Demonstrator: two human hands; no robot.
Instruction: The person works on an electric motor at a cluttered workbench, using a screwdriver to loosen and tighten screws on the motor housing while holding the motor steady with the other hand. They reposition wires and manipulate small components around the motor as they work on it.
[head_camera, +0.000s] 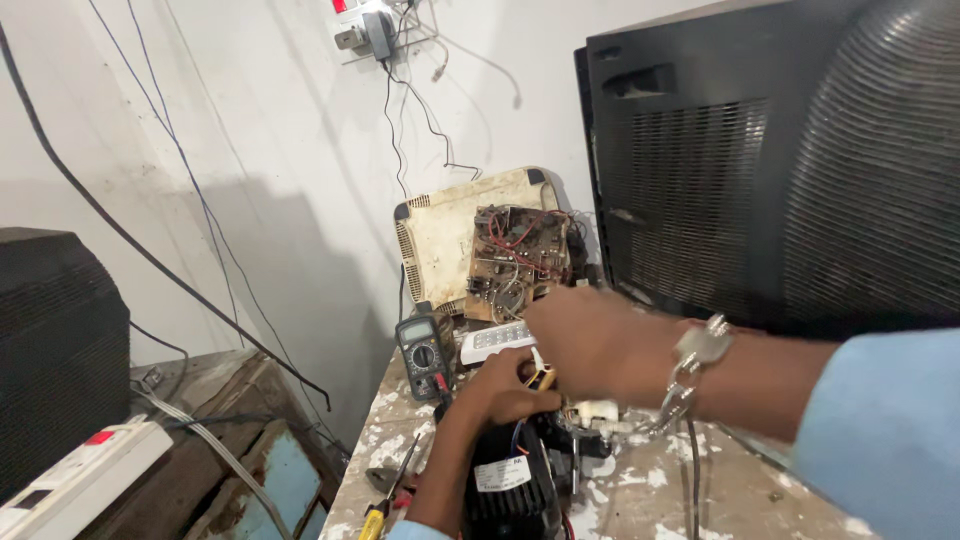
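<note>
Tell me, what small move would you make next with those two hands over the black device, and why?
Probably steady the black device with the left hand and ease the right hand aside a little. Both hands crowd over the small yellow-tipped part at its top, and the right hand hides what lies beneath, so the work spot is hard to see.

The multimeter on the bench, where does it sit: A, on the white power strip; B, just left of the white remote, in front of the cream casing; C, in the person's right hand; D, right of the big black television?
B: the multimeter stands just left of the white remote, below the cream casing.
</note>
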